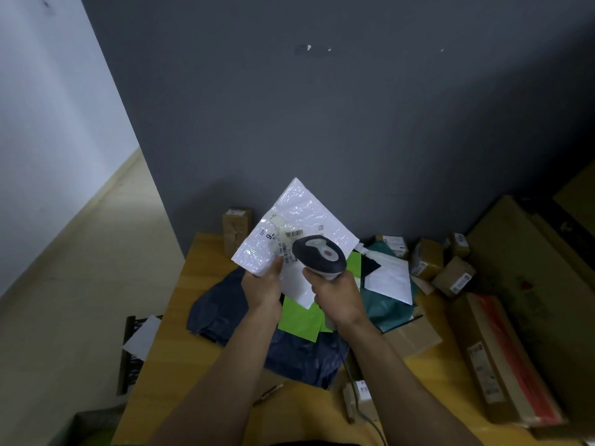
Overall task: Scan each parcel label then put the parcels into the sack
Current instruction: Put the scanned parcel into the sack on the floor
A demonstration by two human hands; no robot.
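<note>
Left hand [262,283] is pinching a white, barcode-labelled mailer [304,212]. Right hand [335,294] is gripping the scanner [318,252], fingers curled.

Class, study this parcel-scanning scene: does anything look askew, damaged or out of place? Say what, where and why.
The label on the white bubble mailer, held in the left hand, looks wrinkled and sits crooked to the mailer's edges. The right hand grips the scanner over it. Other parcels lie heaped untidily behind.

Your white bubble-padded plastic mailer [299,217] looks glossy and crinkled, its paper label [283,241] matt. The grey plastic scanner [318,254] is smooth. Beneath it, the yellow wooden worktop [180,317] has a dull sheen.
</note>
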